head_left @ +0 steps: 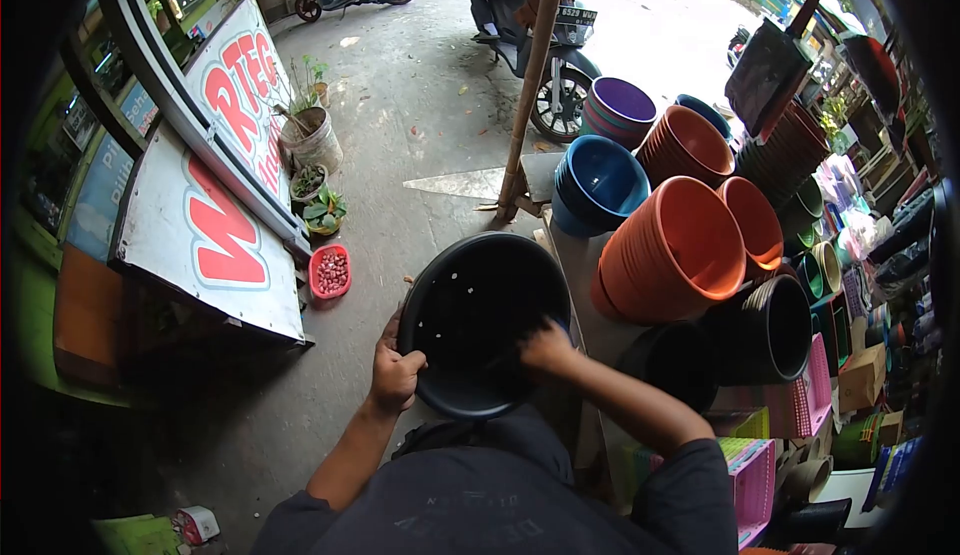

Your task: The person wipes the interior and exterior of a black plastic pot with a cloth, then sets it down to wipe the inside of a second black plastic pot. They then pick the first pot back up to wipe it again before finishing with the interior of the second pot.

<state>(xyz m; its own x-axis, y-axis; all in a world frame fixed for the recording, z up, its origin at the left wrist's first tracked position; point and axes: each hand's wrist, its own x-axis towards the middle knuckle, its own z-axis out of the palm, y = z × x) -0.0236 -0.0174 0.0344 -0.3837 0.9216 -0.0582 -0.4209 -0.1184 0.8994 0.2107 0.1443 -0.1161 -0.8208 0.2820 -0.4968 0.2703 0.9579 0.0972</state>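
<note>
A large black plastic bucket [470,305] is tilted in front of my body, its wide mouth facing up toward me. Small white specks dot its dark inside. My left hand [396,370] is closed on the bucket's left rim, thumb over the edge and fingers round the outside. My right hand [550,349] reaches in at the lower right of the mouth, against the inner wall. Its fingers are curled and slightly blurred, and whatever they may hold is hidden.
Stacked orange buckets [665,250], blue buckets [600,185] and black buckets [765,330] stand close on my right. A bamboo pole [535,75] rises ahead, near a parked motorbike [560,75]. To the left are a signboard [215,225] and a red basin [330,273] of small reddish items.
</note>
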